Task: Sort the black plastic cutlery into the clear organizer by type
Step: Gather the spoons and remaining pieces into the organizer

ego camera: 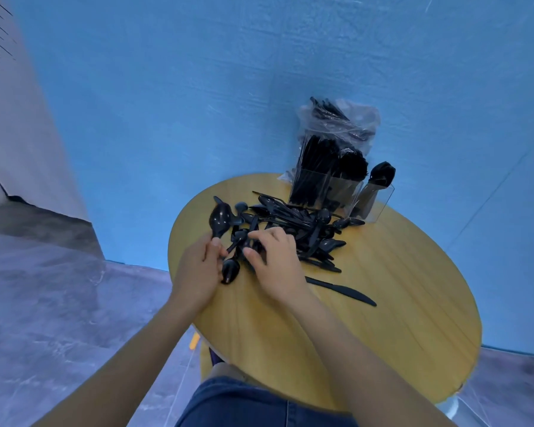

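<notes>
the left hand [198,269] pinches a bunch of spoons [219,221] by their handles; the right hand [275,260] has its fingers curled into the loose pile of cutlery [293,229] on the worktop [383,303], though whether that grip has closed on a piece i cannot tell. the organizer [336,192] stands behind the pile, already part filled. these pieces look light, stiff and slick, best taken by the handle.
</notes>
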